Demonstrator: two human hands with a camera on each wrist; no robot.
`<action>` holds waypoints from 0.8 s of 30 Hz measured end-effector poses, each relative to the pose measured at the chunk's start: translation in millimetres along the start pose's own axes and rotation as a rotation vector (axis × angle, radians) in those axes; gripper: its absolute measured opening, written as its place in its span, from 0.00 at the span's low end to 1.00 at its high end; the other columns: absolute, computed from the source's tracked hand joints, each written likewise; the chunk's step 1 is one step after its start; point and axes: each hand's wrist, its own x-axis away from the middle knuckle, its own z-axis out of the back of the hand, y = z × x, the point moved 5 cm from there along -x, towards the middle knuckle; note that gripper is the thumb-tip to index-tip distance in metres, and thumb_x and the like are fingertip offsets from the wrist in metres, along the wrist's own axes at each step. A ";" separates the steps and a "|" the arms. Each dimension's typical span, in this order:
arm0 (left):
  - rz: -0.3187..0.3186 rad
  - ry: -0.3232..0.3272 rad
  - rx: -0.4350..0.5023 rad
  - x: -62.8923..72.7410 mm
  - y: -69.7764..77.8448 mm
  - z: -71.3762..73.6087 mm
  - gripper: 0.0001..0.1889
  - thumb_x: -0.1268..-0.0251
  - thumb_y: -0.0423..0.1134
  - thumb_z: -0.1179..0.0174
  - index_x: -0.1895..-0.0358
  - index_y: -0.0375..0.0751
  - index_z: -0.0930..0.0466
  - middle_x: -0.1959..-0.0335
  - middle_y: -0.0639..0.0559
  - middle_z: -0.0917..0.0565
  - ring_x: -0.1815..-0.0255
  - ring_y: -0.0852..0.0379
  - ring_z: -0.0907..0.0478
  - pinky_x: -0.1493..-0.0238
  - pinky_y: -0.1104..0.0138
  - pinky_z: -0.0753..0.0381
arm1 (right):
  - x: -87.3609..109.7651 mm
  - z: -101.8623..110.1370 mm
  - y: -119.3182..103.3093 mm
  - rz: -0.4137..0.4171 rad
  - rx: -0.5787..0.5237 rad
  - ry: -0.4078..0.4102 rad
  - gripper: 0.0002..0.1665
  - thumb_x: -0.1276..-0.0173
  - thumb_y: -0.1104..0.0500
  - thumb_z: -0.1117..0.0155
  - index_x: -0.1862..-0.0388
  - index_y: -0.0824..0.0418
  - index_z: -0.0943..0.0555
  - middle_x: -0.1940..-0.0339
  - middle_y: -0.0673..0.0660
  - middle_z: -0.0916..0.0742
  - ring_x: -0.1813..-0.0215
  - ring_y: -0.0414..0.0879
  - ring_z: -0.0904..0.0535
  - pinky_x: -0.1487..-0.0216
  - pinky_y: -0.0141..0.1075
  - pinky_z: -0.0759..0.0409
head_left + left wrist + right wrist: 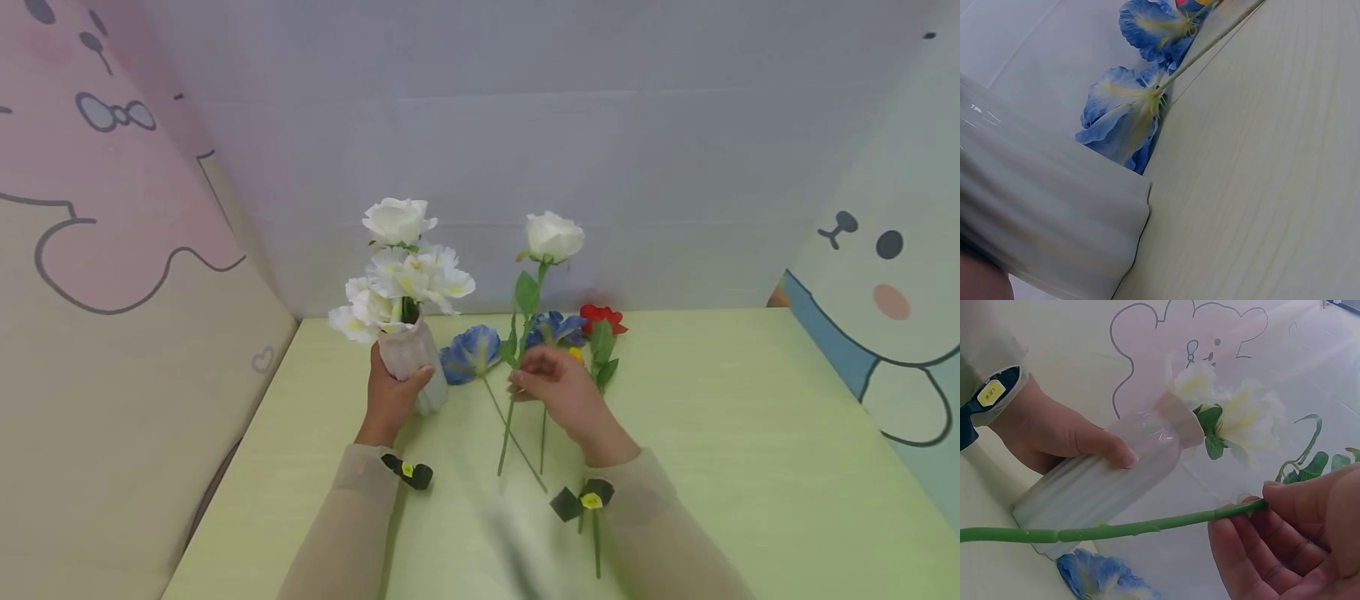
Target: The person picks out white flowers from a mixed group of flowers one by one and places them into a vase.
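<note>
A white ribbed vase (411, 358) stands on the table, and my left hand (392, 398) grips its side with the thumb across the front. White flowers (420, 275) fill its mouth, with a white rose (399, 222) on top. To the right, my right hand (561, 392) pinches the green stem (1141, 527) of another white rose (553, 237) between thumb and fingers, holding it upright beside the vase. In the left wrist view the vase (1054, 200) takes up the left side, its base on the tabletop.
Between the vase and my right hand lies a blue flower (472, 354). Behind the right hand are another blue flower (557, 330) and a red flower (602, 318). Their stems run toward me across the pale table (720, 433). A plain wall (525, 150) rises behind the table.
</note>
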 end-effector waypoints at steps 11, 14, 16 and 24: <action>-0.007 0.018 -0.019 -17.1 -34.4 4.3 0.47 0.38 0.37 0.27 0.22 0.47 0.49 0.39 0.38 0.29 0.42 0.42 0.29 0.38 0.48 0.30 | -2.5 1.5 -8.8 0.035 0.080 0.032 0.09 0.28 0.71 0.34 0.53 0.74 0.21 0.61 0.61 0.14 0.60 0.57 0.13 0.58 0.44 0.13; -0.036 0.021 -0.013 -15.9 -33.4 3.4 0.46 0.38 0.36 0.27 0.22 0.47 0.48 0.40 0.38 0.29 0.43 0.42 0.28 0.39 0.47 0.29 | -2.3 0.0 -10.7 0.034 0.067 0.042 0.08 0.28 0.71 0.34 0.53 0.74 0.21 0.61 0.62 0.14 0.62 0.52 0.13 0.58 0.45 0.13; -0.055 0.023 -0.007 -14.7 -31.7 2.7 0.46 0.38 0.36 0.26 0.23 0.46 0.47 0.40 0.39 0.29 0.43 0.42 0.28 0.40 0.47 0.29 | -2.2 -1.5 -11.9 0.035 0.052 0.040 0.08 0.28 0.71 0.34 0.53 0.73 0.20 0.61 0.63 0.13 0.62 0.50 0.13 0.58 0.45 0.13; -0.055 0.028 -0.012 -13.7 -29.4 2.7 0.46 0.38 0.35 0.27 0.23 0.46 0.47 0.38 0.38 0.29 0.41 0.41 0.29 0.38 0.47 0.30 | -2.1 -7.8 -16.4 0.041 0.042 0.015 0.06 0.28 0.70 0.34 0.54 0.71 0.20 0.61 0.61 0.13 0.60 0.53 0.13 0.57 0.46 0.13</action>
